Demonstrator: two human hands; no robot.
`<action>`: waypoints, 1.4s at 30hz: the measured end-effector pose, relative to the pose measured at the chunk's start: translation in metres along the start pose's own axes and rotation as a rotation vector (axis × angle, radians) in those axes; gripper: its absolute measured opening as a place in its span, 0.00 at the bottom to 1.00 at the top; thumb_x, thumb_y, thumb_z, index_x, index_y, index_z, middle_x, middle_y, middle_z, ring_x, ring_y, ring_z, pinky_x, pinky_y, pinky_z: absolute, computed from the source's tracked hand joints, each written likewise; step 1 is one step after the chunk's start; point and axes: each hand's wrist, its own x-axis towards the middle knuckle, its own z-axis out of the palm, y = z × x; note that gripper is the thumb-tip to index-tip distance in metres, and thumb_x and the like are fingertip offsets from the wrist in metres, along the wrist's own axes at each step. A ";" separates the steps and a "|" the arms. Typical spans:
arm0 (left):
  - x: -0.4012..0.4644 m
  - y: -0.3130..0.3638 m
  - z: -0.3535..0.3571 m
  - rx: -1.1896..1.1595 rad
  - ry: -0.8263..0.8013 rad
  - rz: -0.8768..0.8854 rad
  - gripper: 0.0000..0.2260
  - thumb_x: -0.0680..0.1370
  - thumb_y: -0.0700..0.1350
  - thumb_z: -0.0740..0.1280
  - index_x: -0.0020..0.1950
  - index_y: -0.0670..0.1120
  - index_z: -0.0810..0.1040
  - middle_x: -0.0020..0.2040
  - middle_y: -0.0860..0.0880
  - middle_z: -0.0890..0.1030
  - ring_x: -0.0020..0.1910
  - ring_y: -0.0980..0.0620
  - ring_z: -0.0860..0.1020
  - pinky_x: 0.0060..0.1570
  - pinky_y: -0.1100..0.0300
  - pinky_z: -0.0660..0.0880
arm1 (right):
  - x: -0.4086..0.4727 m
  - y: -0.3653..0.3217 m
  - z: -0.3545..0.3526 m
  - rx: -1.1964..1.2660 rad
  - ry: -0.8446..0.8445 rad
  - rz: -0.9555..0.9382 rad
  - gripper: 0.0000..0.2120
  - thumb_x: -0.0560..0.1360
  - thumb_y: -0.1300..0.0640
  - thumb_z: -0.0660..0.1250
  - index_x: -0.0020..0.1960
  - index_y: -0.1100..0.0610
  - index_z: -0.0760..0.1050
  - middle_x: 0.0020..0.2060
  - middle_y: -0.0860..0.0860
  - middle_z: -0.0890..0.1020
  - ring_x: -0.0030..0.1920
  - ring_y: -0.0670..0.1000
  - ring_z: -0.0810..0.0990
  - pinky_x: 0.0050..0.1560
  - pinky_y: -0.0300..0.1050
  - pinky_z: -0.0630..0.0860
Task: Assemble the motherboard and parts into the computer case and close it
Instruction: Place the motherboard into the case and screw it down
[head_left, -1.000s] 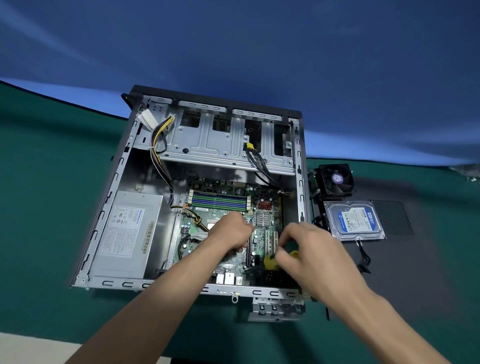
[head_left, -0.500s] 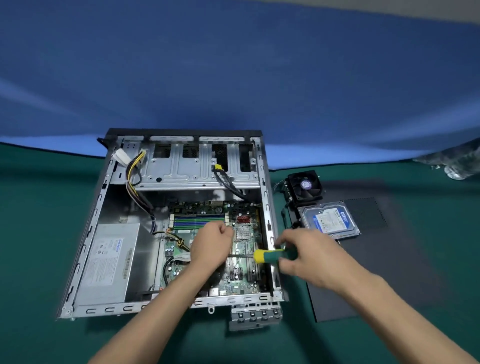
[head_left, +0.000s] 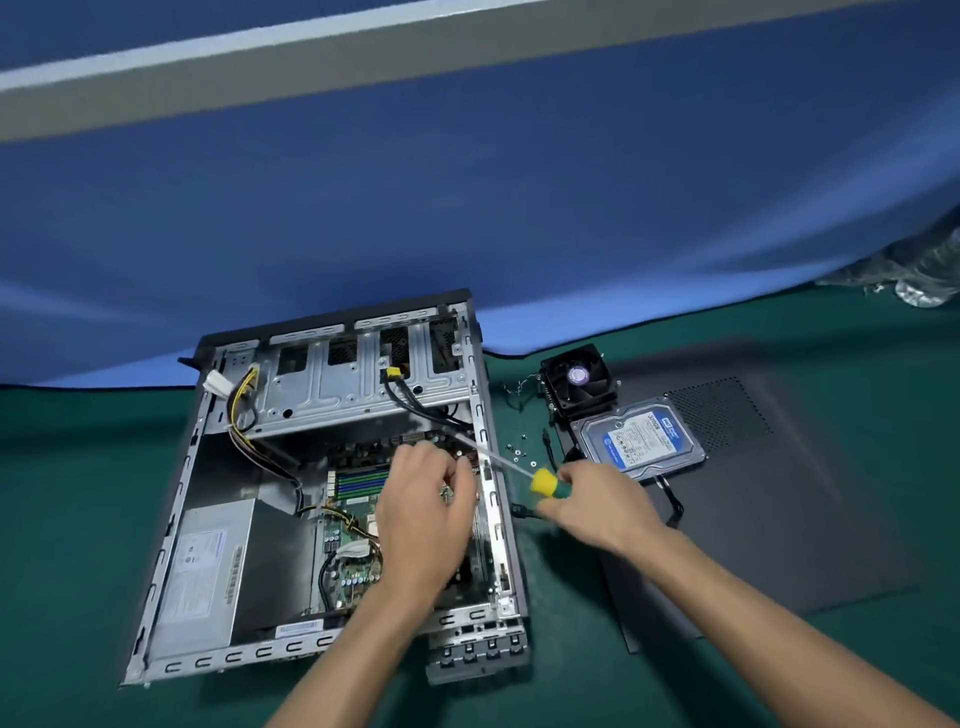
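The open computer case (head_left: 171, 525) lies flat on the green table, with the green motherboard (head_left: 358, 483) inside and a grey power supply (head_left: 202, 571) at its lower left. My right hand (head_left: 597, 506) grips a screwdriver (head_left: 543, 482) with a yellow and green handle just outside the case's right wall; its shaft slants up and left over the wall toward the board. My left hand (head_left: 423, 499) hovers over the motherboard with fingers curled near the screwdriver tip; what it holds is hidden.
A black cooler fan (head_left: 576, 382) and a blue-labelled hard drive (head_left: 641, 439) sit right of the case, on the dark side panel (head_left: 779, 509). Several small screws (head_left: 517, 449) lie between the case and the drive. A blue backdrop rises behind the table.
The view tilted up. My right hand drew the screwdriver out over the case's right wall and angled it toward the board's upper right. My left hand shifted right, toward its tip.
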 end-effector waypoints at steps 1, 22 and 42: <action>0.000 0.003 0.005 0.002 -0.035 -0.021 0.18 0.76 0.39 0.66 0.31 0.52 0.62 0.31 0.56 0.67 0.33 0.57 0.65 0.31 0.68 0.58 | 0.004 0.008 0.001 0.066 0.017 0.021 0.08 0.73 0.46 0.67 0.44 0.49 0.73 0.35 0.46 0.77 0.39 0.51 0.76 0.34 0.41 0.68; 0.001 0.023 0.044 0.242 -0.227 -0.062 0.21 0.71 0.38 0.72 0.33 0.50 0.59 0.29 0.56 0.61 0.21 0.60 0.55 0.26 0.70 0.47 | 0.097 0.018 0.035 0.309 0.119 0.349 0.10 0.78 0.54 0.63 0.55 0.58 0.76 0.50 0.56 0.81 0.51 0.58 0.80 0.44 0.45 0.71; 0.000 0.013 0.049 0.224 -0.143 -0.021 0.21 0.70 0.38 0.73 0.32 0.50 0.59 0.26 0.50 0.69 0.23 0.52 0.60 0.25 0.62 0.58 | 0.110 0.005 0.053 0.256 0.093 0.311 0.12 0.73 0.49 0.70 0.43 0.58 0.77 0.42 0.55 0.82 0.43 0.56 0.79 0.39 0.42 0.69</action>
